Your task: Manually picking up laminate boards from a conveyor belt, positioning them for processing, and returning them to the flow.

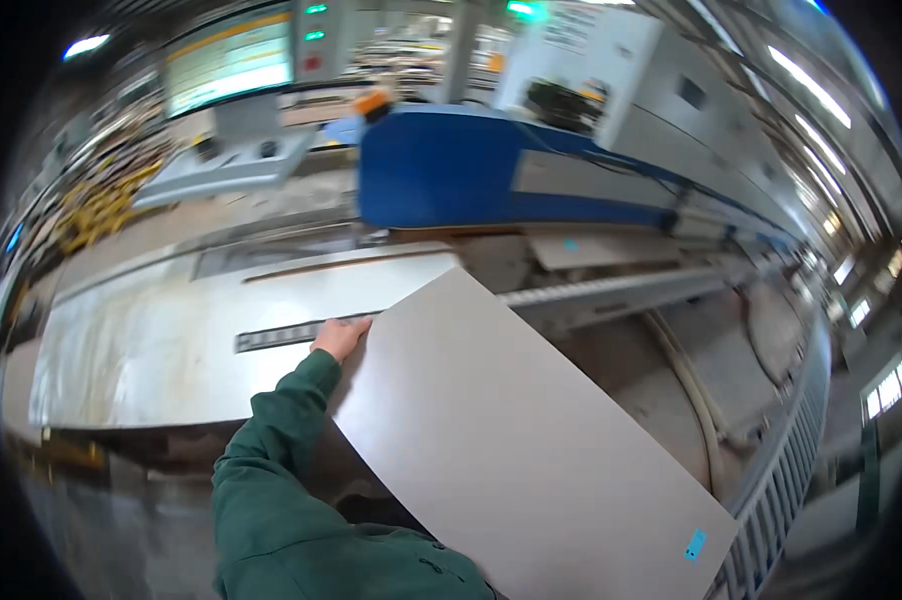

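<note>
A large flat rectangular panel [531,430], pale grey-beige, is held slantwise in front of me. It has a small blue label [695,545] near its lower right corner. My left hand [341,338], in a green sleeve, is closed on the panel's left edge near the upper corner. Under and beside that hand lies a white worktable [151,340] with a dark slotted strip [276,337] set into it. My right hand does not show.
Behind the table stands a long machine with a blue housing [436,165] and a grey cabinet [661,90]. A monitor [229,62] hangs at the upper left above a grey shelf [221,165]. To the right run a rail [621,300], a hose [686,385] and a slatted conveyor [786,480].
</note>
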{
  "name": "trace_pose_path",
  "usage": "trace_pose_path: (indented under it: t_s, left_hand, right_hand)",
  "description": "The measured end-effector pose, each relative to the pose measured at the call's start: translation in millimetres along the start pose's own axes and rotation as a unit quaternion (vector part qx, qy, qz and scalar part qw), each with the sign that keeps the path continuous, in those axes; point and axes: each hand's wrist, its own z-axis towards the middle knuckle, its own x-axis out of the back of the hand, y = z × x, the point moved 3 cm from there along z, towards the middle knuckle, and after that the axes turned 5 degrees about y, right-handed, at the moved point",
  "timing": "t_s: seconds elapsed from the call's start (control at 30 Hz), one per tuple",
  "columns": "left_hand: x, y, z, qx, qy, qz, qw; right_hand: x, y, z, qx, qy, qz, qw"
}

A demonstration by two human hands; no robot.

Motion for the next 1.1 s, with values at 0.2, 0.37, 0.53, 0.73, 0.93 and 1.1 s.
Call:
trace_pose_path:
  t_s: [0.2, 0.37, 0.53, 0.73, 0.93, 1.1]
  left_hand:
    - [184.6, -157.8, 49.0, 0.082, 0.157, 0.010, 0.984]
    - [320.0, -285.9, 94.4, 0.116, 0.280, -0.029, 0.952]
    - [415.0, -355.5, 88.2, 0.153, 0.385, -0.127, 0.901]
    - [479.3, -480.5, 101.8, 0.184, 0.439, -0.200, 0.856]
    - [463.2, -471.3, 119.8, 0.205, 0.432, -0.229, 0.848]
    - [486.2, -439.0, 103.4, 0.199, 0.345, 0.195, 0.896]
  right_hand:
    - [-191.3, 19.1, -82.2, 0.012, -0.155, -0.123, 0.980]
    - [-374.9, 68.1, -151.1, 0.169, -0.315, -0.105, 0.928]
    - [-507.1, 111.3, -264.6, 0.271, -0.330, -0.204, 0.881]
    - [-607.4, 135.6, -369.0, 0.212, -0.427, -0.237, 0.846]
    - [-658.5, 157.4, -386.6, 0.336, -0.400, -0.346, 0.779]
    - [-660.2, 142.0, -360.5, 0.487, -0.331, -0.325, 0.740]
